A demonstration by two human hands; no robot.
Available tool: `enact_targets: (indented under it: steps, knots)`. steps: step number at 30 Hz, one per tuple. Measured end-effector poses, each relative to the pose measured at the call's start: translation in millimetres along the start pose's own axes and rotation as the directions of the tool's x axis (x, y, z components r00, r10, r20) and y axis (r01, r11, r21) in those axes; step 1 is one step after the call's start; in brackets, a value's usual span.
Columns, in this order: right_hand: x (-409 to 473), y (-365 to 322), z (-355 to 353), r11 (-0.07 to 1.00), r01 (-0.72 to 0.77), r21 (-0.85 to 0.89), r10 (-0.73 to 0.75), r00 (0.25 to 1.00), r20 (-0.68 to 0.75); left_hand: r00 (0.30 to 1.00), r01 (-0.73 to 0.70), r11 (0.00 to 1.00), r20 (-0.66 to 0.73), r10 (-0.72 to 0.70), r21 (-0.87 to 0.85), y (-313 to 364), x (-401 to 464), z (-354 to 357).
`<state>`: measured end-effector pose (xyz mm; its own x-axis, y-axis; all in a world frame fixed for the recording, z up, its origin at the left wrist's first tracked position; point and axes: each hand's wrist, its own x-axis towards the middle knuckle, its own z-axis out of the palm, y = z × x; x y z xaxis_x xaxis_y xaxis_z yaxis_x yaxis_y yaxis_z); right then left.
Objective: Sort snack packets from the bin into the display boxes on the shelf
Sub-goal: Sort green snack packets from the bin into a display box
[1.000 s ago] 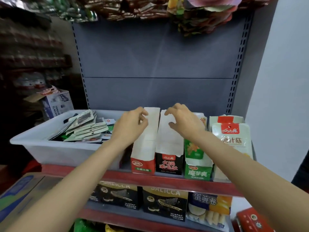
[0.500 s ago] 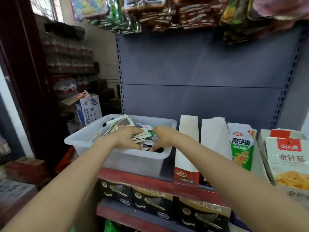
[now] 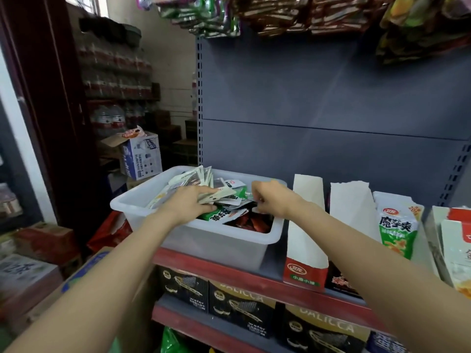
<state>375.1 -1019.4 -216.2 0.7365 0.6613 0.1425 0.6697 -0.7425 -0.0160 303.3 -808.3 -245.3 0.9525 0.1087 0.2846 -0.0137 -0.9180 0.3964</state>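
A translucent white bin (image 3: 204, 240) stands on the red-edged shelf (image 3: 224, 271), filled with several snack packets (image 3: 229, 212) in white, green and red. My left hand (image 3: 188, 202) lies on the pile, its fingers around a few pale packets. My right hand (image 3: 270, 200) is curled over the packets at the bin's right side; what it holds is hidden. Right of the bin stand the display boxes: a white one with a red base (image 3: 305, 240), a second white one (image 3: 351, 207), and a green-printed one (image 3: 397, 228).
A yellow and red box (image 3: 456, 248) sits at the far right of the shelf. Black wafer boxes (image 3: 239, 304) fill the shelf below. Snack bags (image 3: 280, 14) hang overhead. Cartons (image 3: 142, 156) and stacked boxes crowd the floor at left.
My view swung left from the display boxes to the bin. Both hands left the tops of the white boxes and went down into the bin's packets.
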Motion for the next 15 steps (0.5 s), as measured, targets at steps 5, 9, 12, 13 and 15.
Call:
enact_targets:
  steps: [5,9,12,13,15]
  knots:
    - [-3.4,7.6,-7.6,0.999,-0.006,-0.049,-0.003,0.984,-0.18,1.0,0.017,0.998,-0.022,-0.019,-0.065,1.6,-3.9,0.7]
    - [-7.3,13.7,-8.6,0.996,0.012,-0.085,-0.032,0.968,-0.247,0.999,0.019,0.999,-0.036,-0.021,-0.043,4.7,-7.7,0.1]
    - [-13.3,11.2,-3.5,0.989,0.008,-0.146,-0.048,0.962,-0.27,0.999,0.038,0.999,-0.031,-0.04,-0.037,4.7,-9.3,1.5]
    - [-15.0,11.2,-2.2,0.987,0.003,-0.163,-0.05,0.957,-0.285,0.999,0.043,0.998,-0.029,-0.045,-0.035,4.4,-9.6,1.5]
    - [-17.2,12.9,-1.6,0.981,-0.013,-0.193,-0.049,0.949,-0.311,0.998,0.046,0.999,-0.029,-0.047,-0.019,4.8,-9.4,0.2]
